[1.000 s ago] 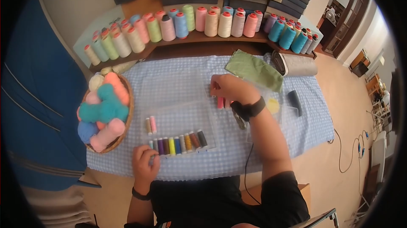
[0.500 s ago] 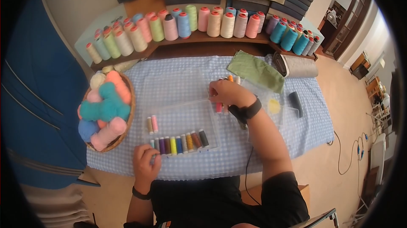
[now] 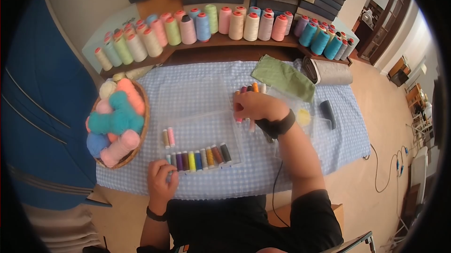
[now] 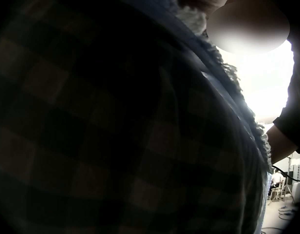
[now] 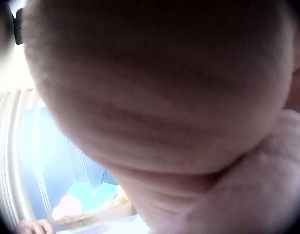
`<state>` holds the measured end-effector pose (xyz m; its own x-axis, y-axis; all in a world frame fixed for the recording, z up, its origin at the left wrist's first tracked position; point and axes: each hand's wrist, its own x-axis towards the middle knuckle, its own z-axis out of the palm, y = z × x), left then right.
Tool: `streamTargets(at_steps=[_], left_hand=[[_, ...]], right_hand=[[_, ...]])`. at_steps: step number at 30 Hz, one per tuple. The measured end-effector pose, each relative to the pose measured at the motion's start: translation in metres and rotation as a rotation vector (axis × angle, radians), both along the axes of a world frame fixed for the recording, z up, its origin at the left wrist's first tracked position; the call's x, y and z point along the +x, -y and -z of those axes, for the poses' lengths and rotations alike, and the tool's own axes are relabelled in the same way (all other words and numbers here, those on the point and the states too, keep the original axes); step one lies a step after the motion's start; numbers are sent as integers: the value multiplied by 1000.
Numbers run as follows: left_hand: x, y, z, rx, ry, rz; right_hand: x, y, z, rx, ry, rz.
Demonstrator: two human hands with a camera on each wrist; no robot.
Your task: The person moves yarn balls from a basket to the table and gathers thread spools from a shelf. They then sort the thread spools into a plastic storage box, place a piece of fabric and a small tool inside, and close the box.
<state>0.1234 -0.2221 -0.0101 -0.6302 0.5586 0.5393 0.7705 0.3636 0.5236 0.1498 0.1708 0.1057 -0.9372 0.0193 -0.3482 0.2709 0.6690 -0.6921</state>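
A clear box [image 3: 197,133] lies with its lid [image 3: 190,94] folded back. Along its front edge stands a row of small thread spools, including a yellow spool [image 3: 191,161]; beige [image 3: 166,138] and pink [image 3: 171,137] spools are near its left side. My left hand [image 3: 162,181] rests with bent fingers at the front left corner; its grip there is unclear. Right of the box, my right hand [image 3: 260,107] has its fingers curled down on a spool in a loose group with an orange spool [image 3: 255,86]; its fingertips are partly hidden. Both wrist views show no spools.
A basket of yarn [image 3: 117,116] stands left. Large thread cones [image 3: 252,27] line the shelf behind. Green cloth [image 3: 283,79], a fabric roll [image 3: 331,72], a dark cylinder [image 3: 326,114] and another clear container [image 3: 322,128] lie to the right.
My right hand has shifted slightly right since half a second ago, and more tops of the loose spools show behind it. My left hand stays where it was.
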Motion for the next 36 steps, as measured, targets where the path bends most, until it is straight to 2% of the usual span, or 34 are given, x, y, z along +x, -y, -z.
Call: streamTargets(at_steps=[4, 7, 10, 13, 19, 22, 25, 28, 31, 34, 36], left_hand=[[1, -1, -1, 3, 1, -4], [1, 0, 0, 4, -2, -4], [1, -1, -1, 3, 1, -7], [1, -1, -1, 4, 3, -7], [1, -1, -1, 6, 4, -6], [1, -1, 0, 3, 2, -5], [1, -1, 0, 3, 3, -12], [2, -1, 0, 4, 8, -13], [1, -1, 1, 4, 9, -13], [1, -1, 0, 1, 9, -13], [0, -1, 1, 5, 4, -11]], right_hand=[[-1, -3, 5, -30, 25, -4], [-1, -5, 8, 49, 9, -33], [-3, -17, 24, 228, -117, -98], [3, -18, 9, 284, -198, -26], [9, -15, -11, 296, -105, 51], [8, -14, -3, 343, -80, 65], [2, -19, 7, 351, -69, -1], [0, -19, 12, 307, -200, -53], [-7, -23, 24, 284, -219, -61], [-4, -29, 39, 551, -375, -186], [-3, -27, 39, 563, -329, -169]])
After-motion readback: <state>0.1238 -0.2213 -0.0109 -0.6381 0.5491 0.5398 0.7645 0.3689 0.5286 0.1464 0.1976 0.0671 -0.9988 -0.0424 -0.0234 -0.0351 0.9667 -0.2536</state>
